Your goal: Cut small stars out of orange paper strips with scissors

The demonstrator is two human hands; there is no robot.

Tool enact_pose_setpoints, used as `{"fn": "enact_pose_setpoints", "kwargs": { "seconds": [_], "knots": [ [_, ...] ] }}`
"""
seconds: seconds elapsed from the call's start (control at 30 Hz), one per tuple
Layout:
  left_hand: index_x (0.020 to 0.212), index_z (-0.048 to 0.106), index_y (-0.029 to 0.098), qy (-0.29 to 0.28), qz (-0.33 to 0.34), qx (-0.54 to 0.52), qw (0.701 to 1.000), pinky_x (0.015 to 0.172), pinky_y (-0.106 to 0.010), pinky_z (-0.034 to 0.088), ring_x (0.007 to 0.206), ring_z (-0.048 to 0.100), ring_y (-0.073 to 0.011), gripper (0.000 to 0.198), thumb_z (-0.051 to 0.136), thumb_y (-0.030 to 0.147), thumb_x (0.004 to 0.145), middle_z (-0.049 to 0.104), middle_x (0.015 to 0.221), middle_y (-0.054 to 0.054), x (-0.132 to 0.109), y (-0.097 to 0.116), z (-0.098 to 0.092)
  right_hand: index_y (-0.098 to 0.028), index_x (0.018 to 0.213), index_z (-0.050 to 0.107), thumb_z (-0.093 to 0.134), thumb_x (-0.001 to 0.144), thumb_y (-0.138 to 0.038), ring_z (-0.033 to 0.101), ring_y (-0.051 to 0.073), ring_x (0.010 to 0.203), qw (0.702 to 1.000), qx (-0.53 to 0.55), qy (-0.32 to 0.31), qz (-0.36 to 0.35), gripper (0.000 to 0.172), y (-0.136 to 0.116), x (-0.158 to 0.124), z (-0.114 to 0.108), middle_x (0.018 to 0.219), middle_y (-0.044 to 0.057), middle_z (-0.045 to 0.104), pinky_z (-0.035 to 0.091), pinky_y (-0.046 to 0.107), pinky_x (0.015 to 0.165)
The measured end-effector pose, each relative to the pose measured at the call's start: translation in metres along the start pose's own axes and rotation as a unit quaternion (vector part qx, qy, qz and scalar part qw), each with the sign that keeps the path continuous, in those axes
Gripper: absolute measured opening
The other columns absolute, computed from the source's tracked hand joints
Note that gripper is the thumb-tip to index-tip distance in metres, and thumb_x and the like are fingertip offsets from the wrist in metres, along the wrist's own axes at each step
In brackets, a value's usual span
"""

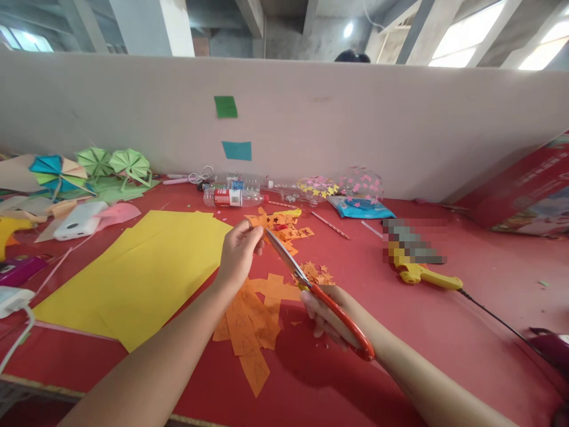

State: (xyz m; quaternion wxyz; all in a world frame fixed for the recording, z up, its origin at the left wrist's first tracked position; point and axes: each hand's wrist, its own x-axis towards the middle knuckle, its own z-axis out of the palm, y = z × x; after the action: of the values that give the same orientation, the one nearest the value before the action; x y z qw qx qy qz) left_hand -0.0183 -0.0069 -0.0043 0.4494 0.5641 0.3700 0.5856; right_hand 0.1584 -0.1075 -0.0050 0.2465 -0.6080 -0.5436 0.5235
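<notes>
My right hand (351, 303) is wrapped round red-handled scissors (284, 252), whose blades point up and left, nearly closed. Their tips reach the fingertips of my left hand (240, 252), which pinches an orange piece of paper (255, 220); its outline partly merges with the scraps behind. Below the hands lie orange paper sheets (253, 320) with star outlines drawn on them. A small heap of cut orange stars (317, 273) sits just behind my right hand. Farther back are orange offcuts (302, 232) with star-shaped holes.
Yellow paper sheets (164, 267) cover the left of the red table (489, 284). A yellow glue gun (418, 274) with a cord lies right. Plastic bottles (229, 197), a blue packet (362, 209) and a pencil (331, 225) lie at the back, before a pale partition (284, 124).
</notes>
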Motion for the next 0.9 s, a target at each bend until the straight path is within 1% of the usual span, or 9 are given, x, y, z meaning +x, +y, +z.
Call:
{"fn": "enact_pose_setpoints", "kwargs": {
  "seconds": [0.1,0.2,0.3,0.5,0.67,0.8,0.9],
  "knots": [
    [0.056,0.047,0.019,0.004,-0.007,-0.01,1.0,0.05,-0.021,0.039,0.046,0.047,-0.0075,0.026,0.056,0.025,0.08,0.051,0.051,0.005,0.0002,-0.001,0.0,-0.021,0.06,0.042,0.056,0.078,-0.06,0.038,0.006,0.028,1.0,0.004,0.005,-0.005,0.045,0.0015,0.0009,0.0012,0.033,-0.011,0.04,0.045,0.023,0.045],
    [0.057,0.049,0.019,-0.016,-0.019,-0.029,0.999,0.051,-0.022,0.039,0.047,0.048,-0.0077,0.025,0.056,0.026,0.079,0.052,0.052,0.005,0.0,-0.0016,0.0005,-0.022,0.059,0.041,0.054,0.081,-0.059,0.036,0.006,0.026,1.0,0.017,0.0,-0.023,0.045,0.003,0.0018,0.0023,0.033,-0.011,0.039,0.045,0.023,0.043],
    [0.057,0.051,0.018,-0.032,-0.03,-0.04,0.998,0.052,-0.022,0.039,0.048,0.048,-0.0078,0.022,0.056,0.025,0.078,0.053,0.053,0.004,-0.0007,-0.0002,0.0017,-0.022,0.059,0.04,0.053,0.082,-0.059,0.035,0.006,0.026,0.999,0.032,-0.001,-0.024,0.045,0.0045,0.0029,0.0027,0.032,-0.012,0.037,0.046,0.023,0.043],
    [0.06,0.053,0.018,-0.016,-0.036,-0.047,0.998,0.052,-0.022,0.039,0.048,0.048,-0.0079,0.017,0.057,0.024,0.076,0.054,0.054,0.005,-0.0007,0.0027,0.0025,-0.022,0.059,0.041,0.055,0.079,-0.062,0.034,0.005,0.026,0.999,0.035,-0.001,-0.023,0.047,0.006,0.0026,0.0021,0.034,-0.012,0.038,0.046,0.023,0.043],
    [0.061,0.054,0.018,-0.02,-0.034,-0.047,0.998,0.051,-0.021,0.038,0.047,0.047,-0.0079,0.016,0.056,0.025,0.076,0.053,0.053,0.004,0.0004,0.0014,0.0015,-0.021,0.061,0.042,0.056,0.078,-0.064,0.035,0.005,0.029,0.999,0.037,-0.007,-0.028,0.048,0.0049,-0.0003,0.0009,0.036,-0.012,0.037,0.044,0.022,0.043],
    [0.061,0.055,0.018,-0.022,-0.031,-0.041,0.998,0.05,-0.022,0.039,0.047,0.047,-0.0083,0.016,0.056,0.025,0.076,0.052,0.053,0.004,0.0009,0.0012,0.0008,-0.021,0.063,0.043,0.058,0.077,-0.063,0.037,0.006,0.032,0.999,0.038,-0.008,-0.027,0.047,0.0029,-0.0018,-0.0006,0.039,-0.011,0.04,0.043,0.021,0.043],
    [0.061,0.055,0.018,-0.023,-0.027,-0.04,0.999,0.05,-0.022,0.039,0.047,0.047,-0.0081,0.016,0.055,0.025,0.076,0.052,0.053,0.004,0.0011,0.0011,0.0003,-0.021,0.063,0.044,0.06,0.076,-0.061,0.037,0.005,0.032,0.999,0.037,-0.014,-0.024,0.045,0.0015,-0.0019,-0.0017,0.04,-0.01,0.042,0.043,0.021,0.044]
  ]
}}
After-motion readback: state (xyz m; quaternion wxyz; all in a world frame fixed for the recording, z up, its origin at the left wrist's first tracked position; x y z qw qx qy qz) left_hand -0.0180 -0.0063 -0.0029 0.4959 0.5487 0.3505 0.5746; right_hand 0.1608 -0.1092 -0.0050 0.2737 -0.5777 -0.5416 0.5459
